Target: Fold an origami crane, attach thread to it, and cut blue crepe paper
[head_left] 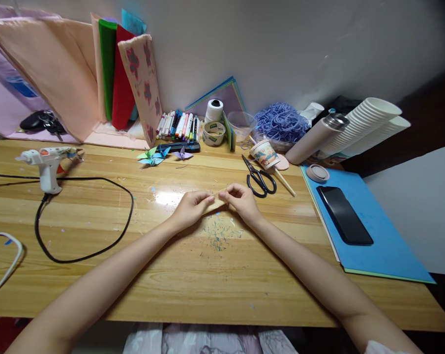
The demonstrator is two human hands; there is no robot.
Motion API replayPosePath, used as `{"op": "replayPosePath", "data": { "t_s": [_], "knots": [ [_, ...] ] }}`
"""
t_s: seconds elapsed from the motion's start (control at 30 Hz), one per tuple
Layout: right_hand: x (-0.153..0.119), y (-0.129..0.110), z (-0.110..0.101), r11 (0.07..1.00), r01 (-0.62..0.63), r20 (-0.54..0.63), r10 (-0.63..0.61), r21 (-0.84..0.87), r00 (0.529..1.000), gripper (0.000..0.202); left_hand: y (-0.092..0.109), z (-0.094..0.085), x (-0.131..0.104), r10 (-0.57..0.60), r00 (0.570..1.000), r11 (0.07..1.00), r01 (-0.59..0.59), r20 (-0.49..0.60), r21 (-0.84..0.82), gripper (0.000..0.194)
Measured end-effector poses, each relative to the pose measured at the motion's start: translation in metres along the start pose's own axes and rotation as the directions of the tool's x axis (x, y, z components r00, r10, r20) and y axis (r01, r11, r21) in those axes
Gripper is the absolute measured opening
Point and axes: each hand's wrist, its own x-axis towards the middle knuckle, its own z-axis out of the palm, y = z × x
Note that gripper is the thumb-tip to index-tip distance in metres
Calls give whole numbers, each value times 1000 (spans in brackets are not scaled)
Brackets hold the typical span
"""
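Note:
Between my two hands is a small piece of pale yellowish paper [218, 202], partly hidden by the fingers. My left hand [192, 209] pinches its left end between thumb and forefinger. At the other end, my right hand [241, 200] grips it in the same pinching way. Both hands are low over the wooden table [163, 290], near its middle. Tiny dark green and blue scraps [218, 233] lie scattered just below them. Black-handled scissors [259, 179] rest beyond my right hand. Several folded paper cranes [154, 156] sit farther back on the left.
A white glue gun [47, 167] stands at left, its black cord [130, 211] looped on the table. Markers [180, 125], a tape roll [214, 133], purple yarn [281, 122], a decorated paper cup [264, 154] and a tumbler [318, 137] line the back. A phone [343, 215] lies on blue sheets [388, 246].

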Motion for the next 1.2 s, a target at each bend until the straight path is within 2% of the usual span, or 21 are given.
{"op": "replayPosePath", "data": {
  "t_s": [0.23,0.57,0.77,0.97,1.1,1.2],
  "knots": [
    [1,1,-2,999,18,8,-18,-40,1000,23,2,-1,0,-2,1000,1000,2,18,-11,33],
    [-2,1,-1,998,50,-46,-51,-24,998,17,7,-3,-2,-8,995,1000,10,98,-30,33],
    [1,3,-4,1000,22,-21,-23,-13,1000,18,5,-1,-2,-2,1000,1000,1,18,20,34],
    [2,4,-4,1000,25,-23,-25,13,999,18,5,-1,-3,0,1000,998,-1,7,59,34],
    [4,3,-3,997,-43,15,42,60,999,23,5,-2,-3,-3,998,1000,4,-66,16,31],
    [4,2,-1,996,-73,8,73,54,997,25,5,-3,-3,7,997,1000,-6,-72,7,31]
  ]
}}
